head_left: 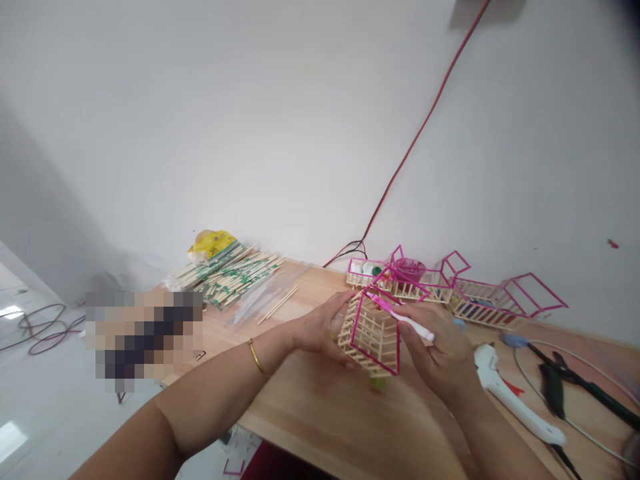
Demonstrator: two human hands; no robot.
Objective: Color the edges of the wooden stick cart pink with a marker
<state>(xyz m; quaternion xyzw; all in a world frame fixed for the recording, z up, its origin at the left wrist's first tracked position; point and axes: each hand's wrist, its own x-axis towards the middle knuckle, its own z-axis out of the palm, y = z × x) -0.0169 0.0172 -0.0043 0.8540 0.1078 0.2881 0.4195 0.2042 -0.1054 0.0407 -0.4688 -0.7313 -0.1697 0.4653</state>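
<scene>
A small house-shaped frame of thin wooden sticks (373, 340), with bright pink edges on its near face, is held tilted over the table. My left hand (323, 333) grips it from the left side, its fingers partly hidden behind the sticks. In my right hand (440, 350) is a white-handled paintbrush (417, 327). Its pink end lies against the upper edge of the frame. Just beyond, a tub of pink paint (411, 269) stands among the other stick frames.
Pink-edged stick frames (487, 310) line the wall. A white glue gun (520, 400) and a black-handled tool (553, 390) lie at right with cables. Bundled sticks (240, 277) and a yellow bag (213, 245) are at back left on the wooden table (310, 413).
</scene>
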